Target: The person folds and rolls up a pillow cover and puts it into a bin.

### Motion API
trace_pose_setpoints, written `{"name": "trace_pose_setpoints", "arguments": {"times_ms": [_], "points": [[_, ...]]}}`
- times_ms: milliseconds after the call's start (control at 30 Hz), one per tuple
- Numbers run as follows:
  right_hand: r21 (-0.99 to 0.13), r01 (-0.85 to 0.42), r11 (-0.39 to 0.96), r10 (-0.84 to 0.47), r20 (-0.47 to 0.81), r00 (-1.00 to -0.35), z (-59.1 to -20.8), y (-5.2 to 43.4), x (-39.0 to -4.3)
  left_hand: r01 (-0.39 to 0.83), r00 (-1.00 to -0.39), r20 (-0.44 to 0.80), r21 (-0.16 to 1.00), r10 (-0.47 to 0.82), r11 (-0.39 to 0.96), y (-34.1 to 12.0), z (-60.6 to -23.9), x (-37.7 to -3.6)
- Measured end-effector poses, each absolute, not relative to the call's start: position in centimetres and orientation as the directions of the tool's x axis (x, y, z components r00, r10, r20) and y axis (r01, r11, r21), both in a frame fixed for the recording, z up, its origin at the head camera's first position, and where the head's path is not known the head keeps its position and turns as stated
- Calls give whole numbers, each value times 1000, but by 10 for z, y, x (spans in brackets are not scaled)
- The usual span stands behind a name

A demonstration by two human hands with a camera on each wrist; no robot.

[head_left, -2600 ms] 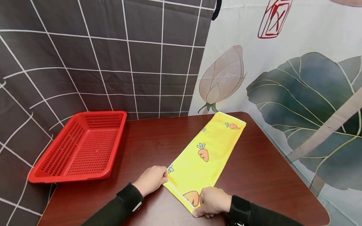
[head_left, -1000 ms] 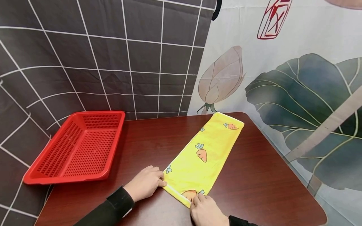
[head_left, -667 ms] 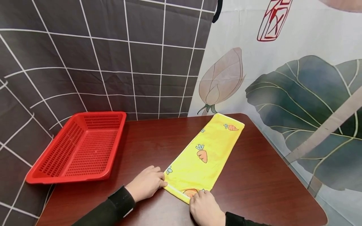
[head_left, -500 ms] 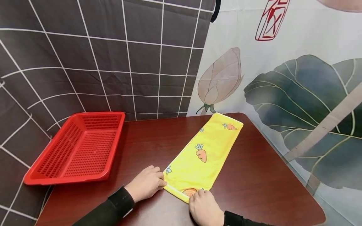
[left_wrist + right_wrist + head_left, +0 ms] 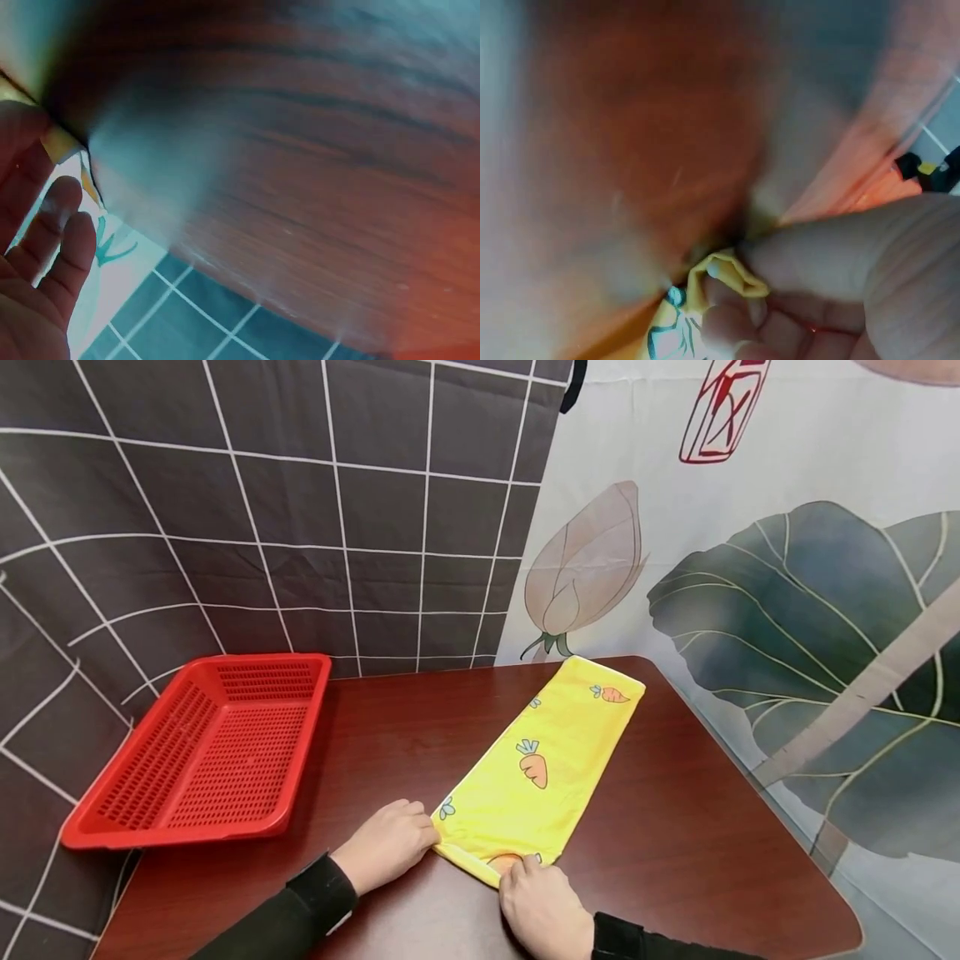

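A yellow cloth (image 5: pixel 558 752) printed with carrots lies as a long flat strip, slanting from front to back right. Its near end is turned over into a narrow roll. At that end's left corner, my left hand (image 5: pixel 386 847) pinches the edge; in the left wrist view, thumb and forefinger meet on the cloth (image 5: pixel 60 144) while the other fingers are half extended. The right corner is gripped by my right hand (image 5: pixel 543 906), its knuckles up. From the right wrist view, fingers curl round the rolled cloth (image 5: pixel 694 296), whose open folded end shows between them.
A red plastic basket (image 5: pixel 187 837) with slotted walls stands on the left of the brown wooden table (image 5: pixel 712 860). Behind hang a dark grid-patterned curtain (image 5: pixel 382 510) and a white lotus-print curtain (image 5: pixel 615 435), close to the table's back and right edges.
The near end has been rolled further away from me, shortening the strip and covering more of the nearest carrot. My right hand shifted its grip and moved slightly forward; the left stays at its corner.
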State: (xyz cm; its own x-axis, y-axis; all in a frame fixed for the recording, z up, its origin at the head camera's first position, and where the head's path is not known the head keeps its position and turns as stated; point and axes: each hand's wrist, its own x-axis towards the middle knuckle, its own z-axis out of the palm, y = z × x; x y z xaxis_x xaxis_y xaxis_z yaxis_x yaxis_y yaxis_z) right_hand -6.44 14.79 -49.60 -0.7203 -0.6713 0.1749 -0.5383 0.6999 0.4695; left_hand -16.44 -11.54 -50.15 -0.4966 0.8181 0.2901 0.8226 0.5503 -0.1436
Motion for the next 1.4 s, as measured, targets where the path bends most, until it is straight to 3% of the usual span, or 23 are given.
{"name": "trace_pose_setpoints", "arguments": {"times_ms": [100, 200, 333, 467, 700, 1000, 1400], "points": [[351, -598, 720, -674, 153, -722, -493, 154, -63, 818, -540, 286, -43, 791, 574, -120, -501, -166], [114, -610, 784, -620, 92, -779, -488, 158, -65, 807, -575, 283, 45, 768, 588, -124, -500, -167], [-204, -497, 843, -512, -25, -859, -483, 164, -73, 783, -619, 254, 126, 743, 609, -127, -501, -167], [-369, -376, 850, -448, -128, -885, -481, 171, -83, 770, -638, 237, 154, 733, 620, -127, -504, -169], [-372, -304, 877, -398, -209, -893, -478, 175, -91, 758, -652, 234, 198, 721, 621, -126, -503, -170], [-257, -389, 884, -439, -176, -881, -476, 173, -91, 666, -739, 117, 280, 664, 692, -112, -503, -181], [-269, -372, 888, -430, -202, -880, -475, 171, -91, 630, -770, -20, 136, 638, 765, -76, -484, -190]]}}
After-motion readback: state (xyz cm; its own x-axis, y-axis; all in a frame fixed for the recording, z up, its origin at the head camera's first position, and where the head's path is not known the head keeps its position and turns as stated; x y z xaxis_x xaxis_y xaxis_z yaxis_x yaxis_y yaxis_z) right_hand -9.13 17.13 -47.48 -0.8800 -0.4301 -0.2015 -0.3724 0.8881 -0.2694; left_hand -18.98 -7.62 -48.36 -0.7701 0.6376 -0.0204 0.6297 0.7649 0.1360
